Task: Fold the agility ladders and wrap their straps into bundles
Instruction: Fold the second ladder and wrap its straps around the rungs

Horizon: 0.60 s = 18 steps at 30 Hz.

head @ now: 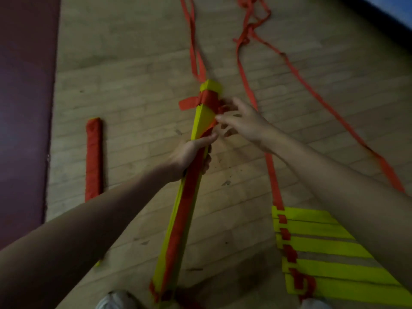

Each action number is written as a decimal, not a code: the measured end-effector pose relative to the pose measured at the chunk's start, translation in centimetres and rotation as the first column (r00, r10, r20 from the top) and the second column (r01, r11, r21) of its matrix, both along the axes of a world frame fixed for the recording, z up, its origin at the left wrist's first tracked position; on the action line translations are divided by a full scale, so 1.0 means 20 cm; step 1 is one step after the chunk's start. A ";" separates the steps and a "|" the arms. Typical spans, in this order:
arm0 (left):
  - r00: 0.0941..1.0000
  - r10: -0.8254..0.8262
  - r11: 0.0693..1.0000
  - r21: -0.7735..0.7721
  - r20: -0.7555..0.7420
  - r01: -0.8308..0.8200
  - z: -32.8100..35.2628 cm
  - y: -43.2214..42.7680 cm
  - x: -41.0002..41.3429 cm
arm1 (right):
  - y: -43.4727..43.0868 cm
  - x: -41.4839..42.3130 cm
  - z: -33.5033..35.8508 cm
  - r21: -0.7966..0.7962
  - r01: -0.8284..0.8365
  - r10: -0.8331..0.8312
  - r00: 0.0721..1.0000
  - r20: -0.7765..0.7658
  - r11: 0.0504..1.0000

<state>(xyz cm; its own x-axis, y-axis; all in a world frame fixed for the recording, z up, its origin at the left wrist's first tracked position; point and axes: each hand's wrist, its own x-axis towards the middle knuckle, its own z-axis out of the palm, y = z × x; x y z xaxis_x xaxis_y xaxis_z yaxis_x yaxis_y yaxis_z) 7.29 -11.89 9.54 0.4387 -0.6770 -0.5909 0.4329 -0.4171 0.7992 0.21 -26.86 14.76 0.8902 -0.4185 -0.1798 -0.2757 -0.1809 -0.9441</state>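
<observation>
Centrally gripping the folded ladder mid-length with the left hand, pinching its strap toward 12 o'clock with the right hand, bundle at 9, flat ladder at 5 o'clock.

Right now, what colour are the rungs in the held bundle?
Yellow rungs, with orange-red strap round the bundle; head view.
</observation>
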 end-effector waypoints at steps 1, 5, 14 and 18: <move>0.998 -0.048 0.999 0.017 0.037 0.047 0.08 -0.01 0.00 | -0.01 -0.03 0.06 -0.038 -0.013 0.013 1.000 -0.003 0.999; 0.966 -0.212 0.976 0.079 0.149 0.202 0.42 0.00 -0.07 | -0.06 -0.22 0.31 -0.284 -0.037 0.018 0.997 -0.070 0.958; 0.897 -0.315 0.949 0.107 0.311 0.296 0.97 0.20 -0.39 | 0.18 -0.62 0.74 -0.277 0.106 -0.096 0.994 0.051 0.955; 0.882 -0.307 0.951 0.132 0.357 0.278 1.16 0.29 -0.52 | 0.32 -0.77 0.88 -0.087 0.168 -0.153 0.976 0.158 0.982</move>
